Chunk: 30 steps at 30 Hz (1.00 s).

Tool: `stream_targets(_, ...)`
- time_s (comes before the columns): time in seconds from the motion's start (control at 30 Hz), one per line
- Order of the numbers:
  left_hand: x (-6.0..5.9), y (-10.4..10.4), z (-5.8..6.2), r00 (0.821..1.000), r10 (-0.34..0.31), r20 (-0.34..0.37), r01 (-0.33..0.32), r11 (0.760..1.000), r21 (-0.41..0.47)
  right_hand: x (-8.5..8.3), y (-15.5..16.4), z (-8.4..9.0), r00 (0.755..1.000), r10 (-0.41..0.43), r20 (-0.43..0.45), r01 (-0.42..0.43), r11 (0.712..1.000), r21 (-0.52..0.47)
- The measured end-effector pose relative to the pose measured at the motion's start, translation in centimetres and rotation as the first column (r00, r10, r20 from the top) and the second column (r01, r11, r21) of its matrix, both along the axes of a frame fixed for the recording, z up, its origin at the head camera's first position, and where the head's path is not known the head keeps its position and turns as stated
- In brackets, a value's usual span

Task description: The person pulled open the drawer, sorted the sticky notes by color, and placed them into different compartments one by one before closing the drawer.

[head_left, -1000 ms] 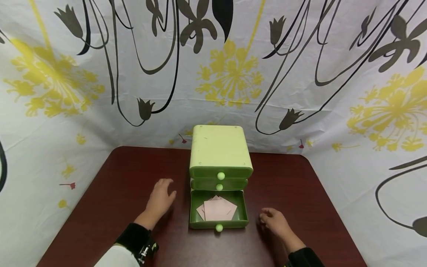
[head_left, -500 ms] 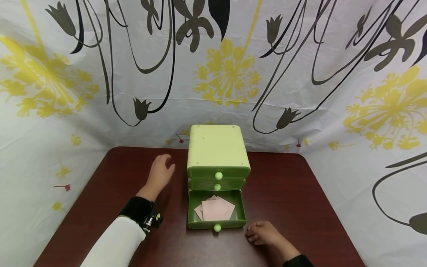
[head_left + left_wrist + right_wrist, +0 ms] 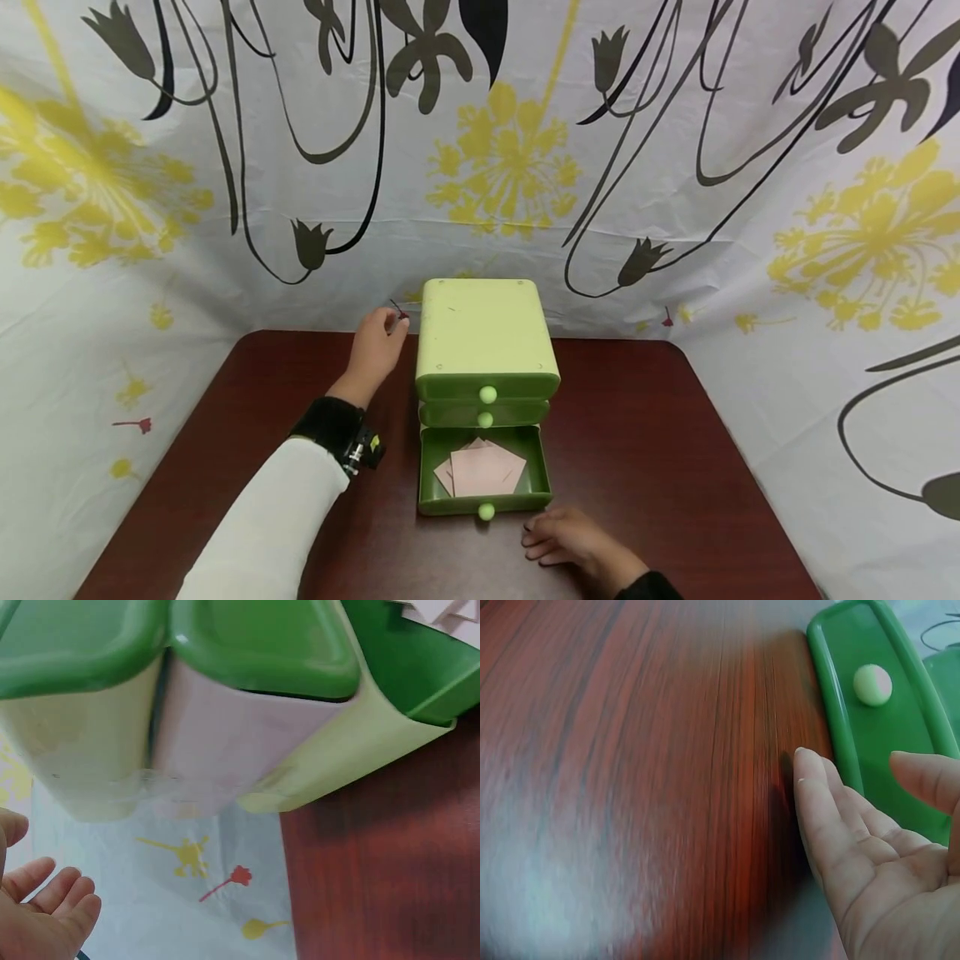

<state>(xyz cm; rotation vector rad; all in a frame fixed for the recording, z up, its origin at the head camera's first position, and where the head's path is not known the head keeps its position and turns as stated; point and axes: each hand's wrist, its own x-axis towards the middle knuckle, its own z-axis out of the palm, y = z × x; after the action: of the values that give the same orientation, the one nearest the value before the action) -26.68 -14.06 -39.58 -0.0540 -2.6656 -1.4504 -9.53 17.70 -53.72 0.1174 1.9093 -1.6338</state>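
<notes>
A light green cabinet [image 3: 483, 333] with three dark green drawers stands at the middle of a dark red table [image 3: 645, 442]. Its bottom drawer [image 3: 483, 492] is pulled out and holds pink folded paper [image 3: 480, 468]. My left hand [image 3: 378, 340] hovers by the cabinet's rear left side with relaxed fingers [image 3: 52, 900] and holds nothing. The cabinet's side wall [image 3: 217, 750] fills the left wrist view. My right hand [image 3: 561, 537] lies flat on the table just in front and to the right of the open drawer. Its fingers [image 3: 825, 810] are straight, close to the drawer front and its pale knob [image 3: 872, 684].
A white curtain [image 3: 675, 167] with yellow flowers and black stems encloses the table at the back and both sides. Bare tabletop lies left and right of the cabinet. The two upper drawers [image 3: 486, 402] are closed.
My left hand has moved away from me along the cabinet's left side toward its back. My right hand has slid left toward the open drawer's front.
</notes>
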Motion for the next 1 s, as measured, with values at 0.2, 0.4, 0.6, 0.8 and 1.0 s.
stream_targets(0.2, -1.5, 0.7, 0.9, 1.000, -0.009, 0.029, 0.009, 1.000, -0.002, -0.2, -1.0, -0.4, 0.998, 0.002, 0.057, 0.003, 0.997, -0.071)
stream_targets(0.4, -2.7, 1.4, 1.5, 0.999, -0.005, 0.043, 0.006, 1.000, -0.007, -0.4, -2.2, -0.3, 0.997, 0.006, 0.077, 0.004, 0.992, -0.129)
stream_targets(0.6, -4.0, 2.0, 2.0, 0.996, -0.008, 0.089, 0.009, 1.000, -0.007, -0.8, -3.4, -0.2, 0.997, 0.023, 0.077, -0.012, 0.990, -0.142)
stream_targets(0.8, -4.8, 2.5, 2.6, 0.994, -0.042, 0.105, 0.044, 0.999, -0.010, -1.0, -4.2, -0.1, 0.996, 0.016, 0.082, -0.004, 0.989, -0.147)
stream_targets(1.0, -5.3, 3.0, 2.7, 0.990, -0.065, 0.122, 0.068, 0.998, -0.013, -0.9, -4.6, -0.5, 0.996, -0.010, 0.093, 0.027, 0.984, -0.179)
